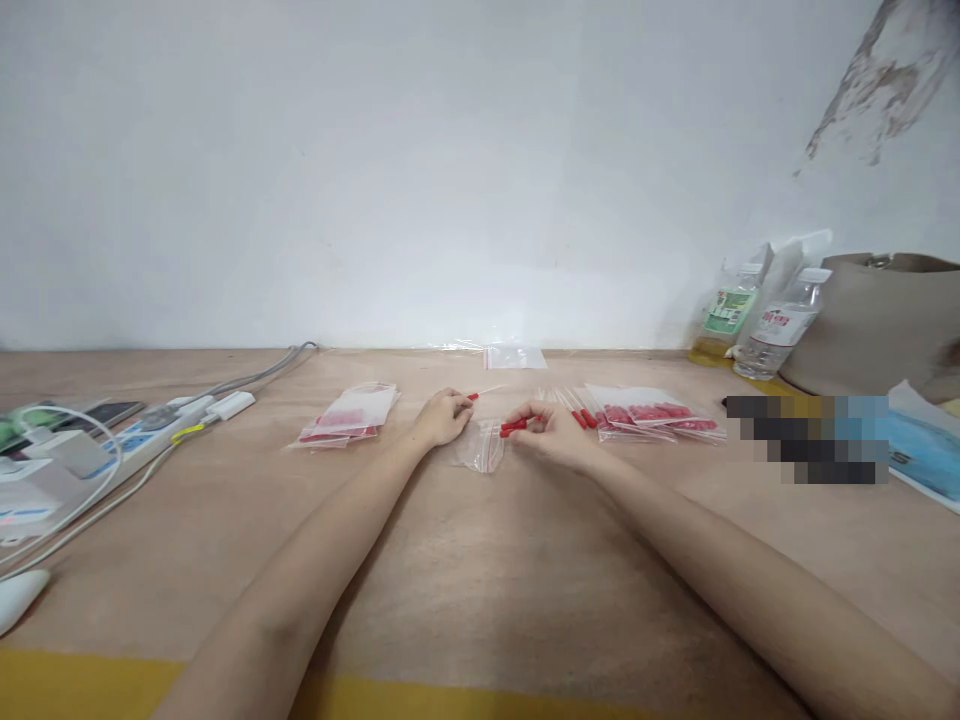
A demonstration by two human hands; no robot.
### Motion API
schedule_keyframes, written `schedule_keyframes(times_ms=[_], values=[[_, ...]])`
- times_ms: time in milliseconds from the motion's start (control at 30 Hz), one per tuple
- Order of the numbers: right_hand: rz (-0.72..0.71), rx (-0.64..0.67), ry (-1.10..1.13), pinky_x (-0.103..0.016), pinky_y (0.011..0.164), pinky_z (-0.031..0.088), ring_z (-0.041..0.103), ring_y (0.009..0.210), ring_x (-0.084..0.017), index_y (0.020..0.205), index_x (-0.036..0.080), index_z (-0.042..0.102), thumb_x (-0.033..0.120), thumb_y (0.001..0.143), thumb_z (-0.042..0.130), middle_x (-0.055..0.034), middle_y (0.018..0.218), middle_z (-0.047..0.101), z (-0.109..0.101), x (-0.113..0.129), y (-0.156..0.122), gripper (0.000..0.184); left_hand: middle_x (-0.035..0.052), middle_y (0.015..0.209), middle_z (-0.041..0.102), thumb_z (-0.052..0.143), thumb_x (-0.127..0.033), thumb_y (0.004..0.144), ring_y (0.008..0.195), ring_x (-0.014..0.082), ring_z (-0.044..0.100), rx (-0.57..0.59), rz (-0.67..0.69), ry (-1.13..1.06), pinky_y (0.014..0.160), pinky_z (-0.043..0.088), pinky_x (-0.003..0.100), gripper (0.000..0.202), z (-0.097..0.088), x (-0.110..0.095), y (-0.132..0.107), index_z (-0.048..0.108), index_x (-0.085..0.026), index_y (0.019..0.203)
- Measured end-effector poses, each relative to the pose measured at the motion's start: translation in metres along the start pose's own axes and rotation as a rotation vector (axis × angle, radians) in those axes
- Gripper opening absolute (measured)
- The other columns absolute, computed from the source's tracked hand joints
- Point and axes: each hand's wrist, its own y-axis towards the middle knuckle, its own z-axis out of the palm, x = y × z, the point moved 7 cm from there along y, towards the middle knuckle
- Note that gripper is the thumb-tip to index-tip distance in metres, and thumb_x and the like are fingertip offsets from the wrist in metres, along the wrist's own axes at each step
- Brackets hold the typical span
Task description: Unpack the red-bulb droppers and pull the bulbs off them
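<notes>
**Where the bag mouth meets the pinch: red pieces at the three o'clock edge**

While the right hand point(553, 430) is closed in a pinch on small red pieces point(514, 427), the left hand point(442, 418) sits with fingers curled at the ten o'clock edge of a clear bag point(481, 448); whether it grips the film cannot be told.

The bag lies on the table point(450, 560) between both hands, at nine o'clock from the right hand and four o'clock from the left, which is nearer. Its red seal line runs roughly from one to seven o'clock. The red pieces lie nearly crosswise to that line, long axis about nine to three, ends just at the bag; contact is not confirmed.

Further out, taking the bag as centre: a red-tipped stick point(474, 397) at twelve, beside the left fingertips; a flat bag point(517, 357) near one; loose red-tipped sticks point(587, 418) towards two, adjoining a right-hand pile of bags point(649, 425) with red contents; a left-hand stack of bags point(349, 415) near ten.
</notes>
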Motion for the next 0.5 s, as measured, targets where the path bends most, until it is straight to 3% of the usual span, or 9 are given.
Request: schedule_keyframes(times_ms=[133, 233, 300, 367, 500], values=[[0.063, -0.158, 0.135, -0.024, 0.058, 0.047, 0.059, 0.059, -0.011, 0.083, 0.015, 0.059, 0.021, 0.061, 0.06, -0.0021, 0.069, 0.065, -0.046, 0.003, 0.012, 0.022, 0.0066, 0.1, 0.059, 0.044, -0.026, 0.081, 0.092, 0.0178, 0.055, -0.023, 0.001, 0.006, 0.09, 0.04, 0.031, 0.027, -0.002, 0.002, -0.009, 0.064, -0.017, 0.097], [-0.076, -0.4, 0.048, -0.027, 0.064, 0.048, 0.06, 0.065, -0.013, 0.087, 0.014, 0.059, 0.021, 0.067, 0.057, -0.004, 0.072, 0.065, -0.085, 0.013, 0.013, 0.022, 0.0053, 0.098, 0.06, 0.045, -0.026, 0.08, 0.091, 0.0177, 0.055, -0.014, -0.012, 0.011, 0.088, 0.041, 0.03, 0.026, -0.007, 0.008, -0.01, 0.066, -0.019, 0.094], [-0.222, -0.527, -0.132, -0.029, 0.067, 0.048, 0.061, 0.069, -0.014, 0.092, 0.015, 0.06, 0.022, 0.071, 0.055, -0.0048, 0.077, 0.065, -0.096, 0.021, 0.008, 0.023, 0.004, 0.094, 0.061, 0.045, -0.026, 0.08, 0.09, 0.0175, 0.056, 0.0, -0.022, 0.014, 0.086, 0.042, 0.029, 0.025, -0.012, 0.01, -0.007, 0.067, -0.02, 0.092], [-0.402, -0.541, -0.338, -0.03, 0.072, 0.048, 0.06, 0.076, -0.015, 0.095, 0.016, 0.06, 0.022, 0.075, 0.051, -0.0062, 0.086, 0.065, -0.088, 0.025, 0.004, 0.022, 0.0039, 0.091, 0.062, 0.044, -0.026, 0.08, 0.086, 0.0172, 0.057, 0.007, -0.039, 0.019, 0.083, 0.043, 0.029, 0.026, -0.015, 0.009, -0.003, 0.067, -0.02, 0.092], [-0.66, -0.305, -0.754, -0.034, 0.083, 0.043, 0.054, 0.097, -0.019, 0.099, 0.017, 0.06, 0.015, 0.08, 0.042, -0.0105, 0.106, 0.059, -0.038, 0.018, 0.002, 0.026, 0.0056, 0.094, 0.061, 0.043, -0.026, 0.08, 0.086, 0.0172, 0.058, 0.004, -0.047, 0.023, 0.082, 0.043, 0.027, 0.029, -0.014, -0.009, 0.005, 0.066, -0.018, 0.096]])
